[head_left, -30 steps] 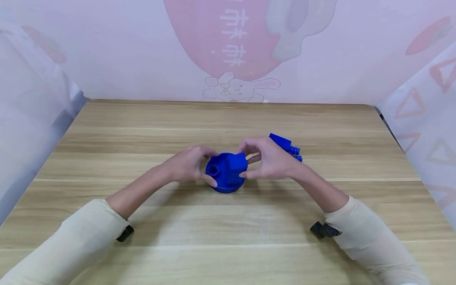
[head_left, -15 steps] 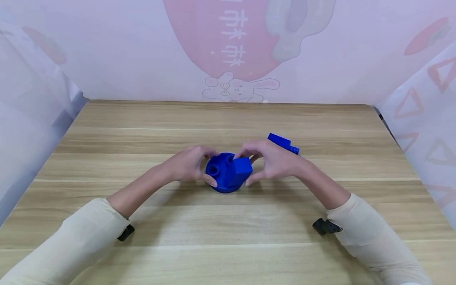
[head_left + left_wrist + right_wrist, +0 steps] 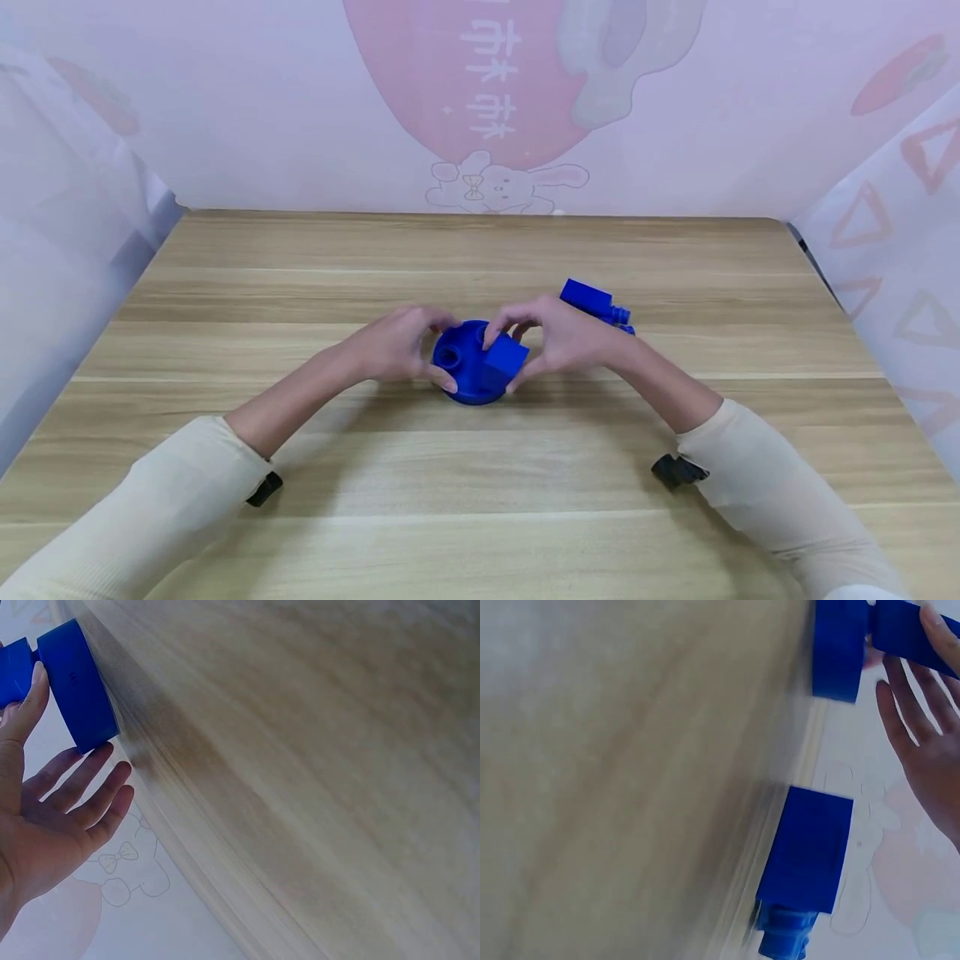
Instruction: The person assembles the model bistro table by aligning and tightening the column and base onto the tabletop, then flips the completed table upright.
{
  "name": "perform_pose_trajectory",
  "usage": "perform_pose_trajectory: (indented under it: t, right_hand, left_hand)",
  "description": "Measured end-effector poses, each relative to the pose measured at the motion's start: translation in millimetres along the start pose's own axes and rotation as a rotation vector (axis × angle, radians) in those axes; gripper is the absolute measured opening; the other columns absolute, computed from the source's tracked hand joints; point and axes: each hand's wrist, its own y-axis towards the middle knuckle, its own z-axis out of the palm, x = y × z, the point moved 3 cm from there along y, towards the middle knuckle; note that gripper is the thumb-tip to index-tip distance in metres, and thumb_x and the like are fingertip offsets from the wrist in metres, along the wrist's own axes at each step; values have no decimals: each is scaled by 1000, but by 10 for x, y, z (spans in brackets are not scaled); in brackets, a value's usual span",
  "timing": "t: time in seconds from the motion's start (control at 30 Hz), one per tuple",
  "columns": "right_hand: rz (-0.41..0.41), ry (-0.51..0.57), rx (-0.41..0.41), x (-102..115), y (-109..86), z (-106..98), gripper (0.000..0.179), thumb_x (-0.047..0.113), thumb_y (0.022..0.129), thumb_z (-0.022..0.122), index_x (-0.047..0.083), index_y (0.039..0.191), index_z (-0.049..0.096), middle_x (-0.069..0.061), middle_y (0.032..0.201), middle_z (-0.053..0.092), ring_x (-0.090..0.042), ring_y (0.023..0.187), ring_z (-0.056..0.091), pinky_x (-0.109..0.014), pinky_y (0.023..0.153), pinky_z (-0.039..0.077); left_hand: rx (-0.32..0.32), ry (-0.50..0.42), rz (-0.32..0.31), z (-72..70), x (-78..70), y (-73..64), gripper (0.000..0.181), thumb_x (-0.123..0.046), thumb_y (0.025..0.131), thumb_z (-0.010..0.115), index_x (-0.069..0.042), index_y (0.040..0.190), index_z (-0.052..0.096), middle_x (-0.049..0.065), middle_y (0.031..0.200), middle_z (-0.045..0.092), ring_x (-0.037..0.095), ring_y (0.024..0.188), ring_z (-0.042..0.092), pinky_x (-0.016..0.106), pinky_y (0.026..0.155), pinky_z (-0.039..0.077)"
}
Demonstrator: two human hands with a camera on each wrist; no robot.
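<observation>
A round blue base [image 3: 467,387] with a raised rim and a ring-shaped socket [image 3: 448,358] lies on the table in front of me. My left hand [image 3: 401,343] grips the base's left side, thumb at the near edge and fingers at the far edge. Over the right part of the base stands a blue rectangular block [image 3: 506,358]. My right hand [image 3: 566,337] holds this block between thumb and fingers. The right wrist view shows the block upright just over the base, its lower end narrowing to a neck. A second socket shows partly beside the right fingers.
Behind my right hand lie more blue pieces; one is a block [image 3: 587,297] with a ridged, threaded end [image 3: 620,316], partly covering another. The wooden table [image 3: 480,467] ends at a printed pale wall cloth [image 3: 300,108]. Cloths also hang at both sides.
The block on the base has turned about its upright axis, and my right fingers have shifted round it. My left hand and the base have stayed in place.
</observation>
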Motion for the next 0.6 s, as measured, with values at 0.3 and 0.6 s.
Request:
perform_pose_trajectory:
  t: [0.3, 0.6]
  right_hand:
    - [-140, -433, -119, 133, 69, 167, 53, 42, 72, 95, 11, 93, 57, 5, 82, 57, -13, 75, 57, -25, 68, 50]
    - [-5, -151, 118, 97, 21, 89, 81, 28, 70, 99, 9, 138, 58, -4, 123, 64, -19, 114, 58, -45, 85, 58]
  left_hand:
    - [-5, 3, -2, -8, -1, -4, 80, -33, 73, 96, 7, 134, 62, 18, 126, 69, 35, 119, 63, 51, 106, 50]
    - [8, -9, -15, -5, 6, 3, 78, -36, 74, 96, 4, 133, 64, 17, 126, 69, 35, 119, 62, 52, 106, 50]
